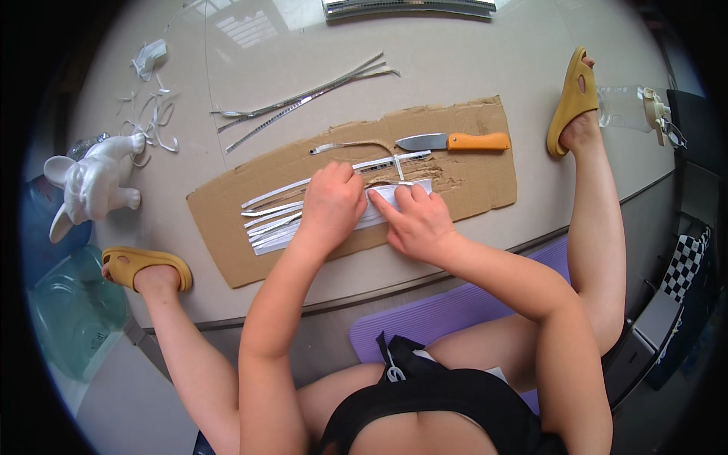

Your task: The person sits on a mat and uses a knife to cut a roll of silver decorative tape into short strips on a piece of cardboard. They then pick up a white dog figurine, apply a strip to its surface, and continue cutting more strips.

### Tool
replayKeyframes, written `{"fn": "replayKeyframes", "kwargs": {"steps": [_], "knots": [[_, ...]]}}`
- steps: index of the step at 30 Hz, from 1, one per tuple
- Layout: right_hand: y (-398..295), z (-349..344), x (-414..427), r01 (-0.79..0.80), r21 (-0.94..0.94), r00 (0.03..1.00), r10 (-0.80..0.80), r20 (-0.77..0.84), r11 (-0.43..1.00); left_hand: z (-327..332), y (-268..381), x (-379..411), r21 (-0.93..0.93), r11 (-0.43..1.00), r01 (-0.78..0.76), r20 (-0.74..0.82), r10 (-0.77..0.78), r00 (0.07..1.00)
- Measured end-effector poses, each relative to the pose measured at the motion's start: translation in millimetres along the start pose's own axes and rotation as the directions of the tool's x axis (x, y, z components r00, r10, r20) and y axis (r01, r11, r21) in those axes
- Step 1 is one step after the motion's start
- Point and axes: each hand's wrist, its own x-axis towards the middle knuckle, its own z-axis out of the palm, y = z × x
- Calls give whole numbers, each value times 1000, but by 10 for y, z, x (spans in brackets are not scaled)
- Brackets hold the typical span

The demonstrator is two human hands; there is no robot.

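My left hand [335,202] rests on a white-backed sheet [270,242] cut into narrow strips, its fingers closed down over the strips and the fingertips hidden. A thin strip [389,183] curves out from beneath these fingers towards my right hand [424,222]. The right index finger points left and presses on the sheet, with the thumb apart and the other fingers bent. Under it all lies a torn piece of corrugated cardboard [222,227]. Beyond the hands are a knife with an orange handle [478,141] and a curled loose strip [347,144].
Silver mirror-mosaic strips [278,116] lie farther off, below a mirrored bundle [409,8]. At left, a glossy white dog figurine [96,179] lies near curly backing scraps [159,122]. A clear bottle [623,108] lies beyond my right slipper [574,105]. A purple mat [432,313] is beneath me.
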Motion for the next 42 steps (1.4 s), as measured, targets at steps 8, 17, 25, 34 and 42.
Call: {"fn": "replayKeyframes", "kwargs": {"steps": [8, 17, 25, 34, 42], "knots": [[-23, -20, 28, -19, -22, 997, 20, 73, 1000, 31, -32, -19, 25, 1000, -9, 2, 9, 1000], [-19, -16, 24, -18, -26, 997, 20, 75, 999, -107, -35, -58, 64, 997, 36, 20, -37, 999], [-12, 0, 27, -17, -20, 998, 19, 53, 1000, -114, -121, -24, 61, 998, 11, -12, -10, 1000], [-19, 4, 31, -21, -22, 998, 22, 51, 1000, -177, -173, -9, 160, 987, -23, -19, 26, 999], [-27, 6, 29, -25, -42, 997, 28, 70, 999, -269, -209, -27, 104, 993, 62, 14, -63, 998]]}}
